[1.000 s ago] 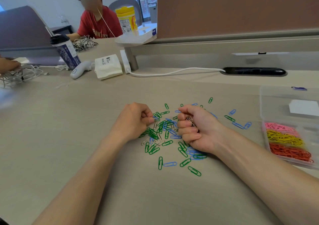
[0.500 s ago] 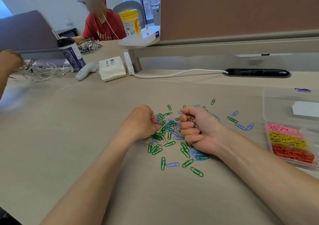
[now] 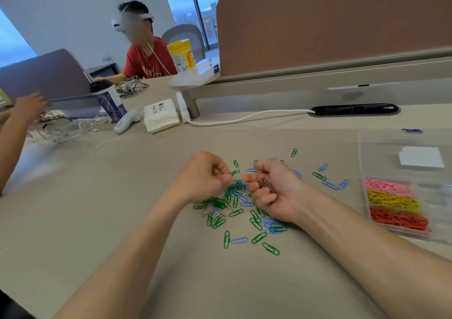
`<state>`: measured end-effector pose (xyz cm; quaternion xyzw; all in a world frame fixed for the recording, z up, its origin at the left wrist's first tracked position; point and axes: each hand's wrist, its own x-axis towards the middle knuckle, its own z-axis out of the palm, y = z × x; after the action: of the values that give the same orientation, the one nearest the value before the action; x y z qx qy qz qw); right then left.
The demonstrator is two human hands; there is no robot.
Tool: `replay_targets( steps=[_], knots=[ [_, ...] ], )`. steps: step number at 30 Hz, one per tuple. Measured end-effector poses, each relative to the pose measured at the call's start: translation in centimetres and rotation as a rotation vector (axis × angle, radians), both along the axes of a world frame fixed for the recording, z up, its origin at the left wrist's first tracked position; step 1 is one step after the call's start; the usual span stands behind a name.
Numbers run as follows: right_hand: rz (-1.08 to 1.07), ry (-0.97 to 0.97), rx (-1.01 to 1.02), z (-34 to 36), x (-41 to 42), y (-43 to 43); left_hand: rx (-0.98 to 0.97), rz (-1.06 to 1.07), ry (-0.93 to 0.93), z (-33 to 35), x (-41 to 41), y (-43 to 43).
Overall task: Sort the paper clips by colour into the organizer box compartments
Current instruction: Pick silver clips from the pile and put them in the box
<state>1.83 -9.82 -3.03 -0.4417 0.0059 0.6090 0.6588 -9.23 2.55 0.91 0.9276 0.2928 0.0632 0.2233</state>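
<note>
A loose pile of green, blue and silver paper clips lies on the beige table between my hands. My right hand rests on the table with its fingers curled round a bunch of silver clips. My left hand hovers over the pile's left side and pinches a single silver clip at its fingertips. The clear organizer box sits at the right edge, with pink clips, yellow clips and red clips in three adjoining compartments.
A white cable runs to a black grommet at the back. A white packet, a grey handheld device and a blue cup stand at back left. Another person's arm reaches into tangled cables.
My left hand has lifted from the pile with a silver clip pinched in its fingertips. My right hand still holds its bunch. The camera has tilted up a little.
</note>
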Motion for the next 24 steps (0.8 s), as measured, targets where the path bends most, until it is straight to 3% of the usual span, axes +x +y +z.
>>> replay_targets(
  steps=[6, 16, 21, 24],
  knots=[
    [0.116, 0.03, 0.039, 0.0, -0.2, 0.1, 0.005, -0.207, -0.146, 1.0, 0.4, -2.5],
    [0.131, 0.08, 0.107, 0.3, -0.9, 0.0, 0.028, -0.298, -0.254, 1.3, -0.2, -3.1],
    [0.089, 0.051, 0.042, 0.0, -0.5, 0.0, 0.043, -0.097, -0.387, 1.4, -1.7, -1.2],
    [0.073, 0.04, 0.022, 0.1, -0.5, -0.1, 0.085, 0.01, -0.174, 0.6, -4.2, 1.1]
  ],
)
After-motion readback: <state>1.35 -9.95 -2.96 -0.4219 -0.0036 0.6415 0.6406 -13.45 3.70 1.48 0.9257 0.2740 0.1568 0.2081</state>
